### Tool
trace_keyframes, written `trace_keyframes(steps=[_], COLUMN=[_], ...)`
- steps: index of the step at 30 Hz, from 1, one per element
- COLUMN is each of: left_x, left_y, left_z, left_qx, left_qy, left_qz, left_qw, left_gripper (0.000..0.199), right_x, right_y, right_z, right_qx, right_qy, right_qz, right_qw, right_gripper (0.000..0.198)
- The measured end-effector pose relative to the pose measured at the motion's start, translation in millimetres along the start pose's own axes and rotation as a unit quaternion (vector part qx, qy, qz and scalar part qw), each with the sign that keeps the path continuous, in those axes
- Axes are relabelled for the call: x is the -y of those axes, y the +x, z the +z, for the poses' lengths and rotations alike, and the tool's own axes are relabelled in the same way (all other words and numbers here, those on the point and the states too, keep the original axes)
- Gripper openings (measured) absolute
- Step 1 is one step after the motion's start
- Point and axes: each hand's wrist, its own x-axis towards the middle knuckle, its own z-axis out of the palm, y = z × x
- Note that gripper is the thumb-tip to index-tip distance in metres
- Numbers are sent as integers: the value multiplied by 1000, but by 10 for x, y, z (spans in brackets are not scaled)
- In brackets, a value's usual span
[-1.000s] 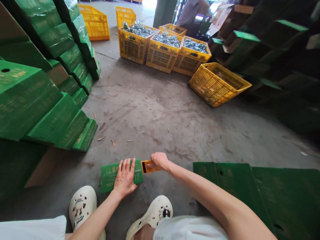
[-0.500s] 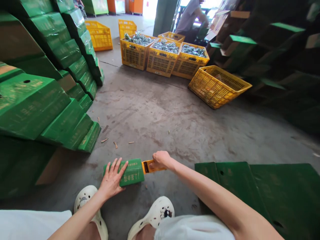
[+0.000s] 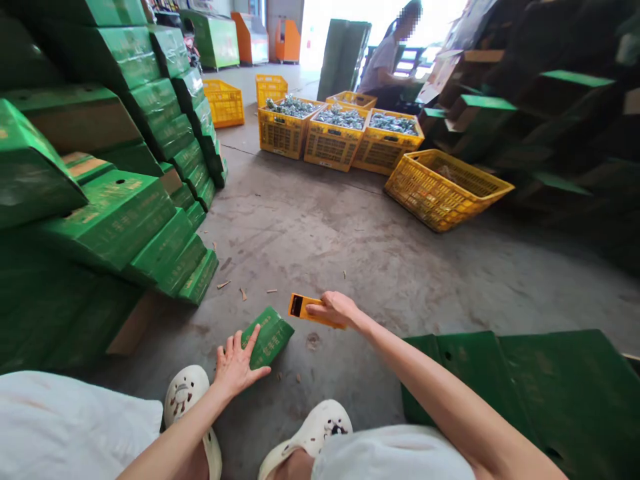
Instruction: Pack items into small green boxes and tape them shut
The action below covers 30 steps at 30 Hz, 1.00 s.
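Observation:
A small green cardboard box [image 3: 273,340] with printed characters rests near the floor in front of my shoes, turned at an angle. My left hand [image 3: 237,367] grips it from the left, fingers spread over its top and thumb along the near side. Just right of the box and apart from it, my right hand [image 3: 337,309] is closed around a flat orange rectangular tool [image 3: 316,319]. A dark patch marks the tool's left end, which points toward the box. Its exact kind does not show.
Stacked green cartons [image 3: 165,260] rise on the left. Flat green cardboard [image 3: 555,380] lies at right. Yellow crates [image 3: 333,147] with shiny packets stand ahead, near a tilted yellow crate [image 3: 445,193]. A seated person [image 3: 383,70] is behind them. Small scraps [image 3: 243,294] dot the floor.
The orange tool has come away from the box's right end, moving up and right with my right hand. Under my left hand the box has turned, its right end swinging away from me.

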Motion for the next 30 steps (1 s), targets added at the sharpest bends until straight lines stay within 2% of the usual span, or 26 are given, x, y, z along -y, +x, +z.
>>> trace_keyframes(steps=[2, 5, 9, 11, 13, 14, 15, 16, 17, 18, 20, 21, 22, 23, 25, 28, 30], left_x=[103, 288, 360, 299, 200, 146, 95, 51, 18, -3, -9, 1, 16, 31, 54, 67, 68], left_y=[35, 87, 71, 56, 71, 90, 115, 139, 160, 173, 171, 159, 142, 124, 93, 67, 58], left_z=[-47, -76, -27, -31, -117, -199, -305, -428, -560, -691, -914, -995, -1053, -1090, -1120, -1133, -1146], left_qx=[48, 99, 149, 128, 49, 17, 6, 34, 102, 181, 300, 334, 352, 358, 361, 361, 352], left_qy=[-48, -105, -179, -210, -268, -324, -399, -491, -585, -666, -759, -779, -789, -793, -793, -790, -786], left_qz=[-3, -43, -72, -91, -96, -96, -94, -99, -121, -135, -148, -150, -154, -160, -166, -149, -132], left_qw=[998, 989, 970, 965, 957, 941, 912, 865, 795, 711, 559, 508, 479, 465, 461, 472, 491], left_gripper=[93, 89, 79, 80, 78, 73, 68, 66, 71, 78, 78, 74, 68, 62, 54, 49, 49], right_x=[2, 130, 419, 539, 619, 644, 662, 673, 680, 682, 674, 665, 654, 642, 616, 589, 579], right_y=[-75, -231, -458, -577, -704, -771, -839, -906, -970, -1030, -1129, -1168, -1198, -1220, -1244, -1233, -1208], right_z=[-132, -262, -308, -277, -219, -184, -149, -115, -83, -55, -9, 9, 24, 36, 60, 97, 123], right_qx=[6, 21, 5, 5, 23, 37, 53, 67, 81, 91, 101, 103, 102, 102, 105, 111, 109], right_qy=[47, 100, 113, 134, 179, 207, 233, 257, 277, 291, 307, 312, 315, 318, 326, 336, 338], right_qz=[-47, -90, -78, -60, -61, -69, -79, -89, -99, -107, -118, -120, -119, -117, -116, -129, -136], right_qw=[998, 991, 991, 989, 982, 975, 968, 960, 952, 946, 939, 937, 936, 935, 932, 927, 925], right_gripper=[73, 74, 71, 70, 70, 70, 70, 71, 71, 71, 70, 70, 70, 70, 70, 69, 68])
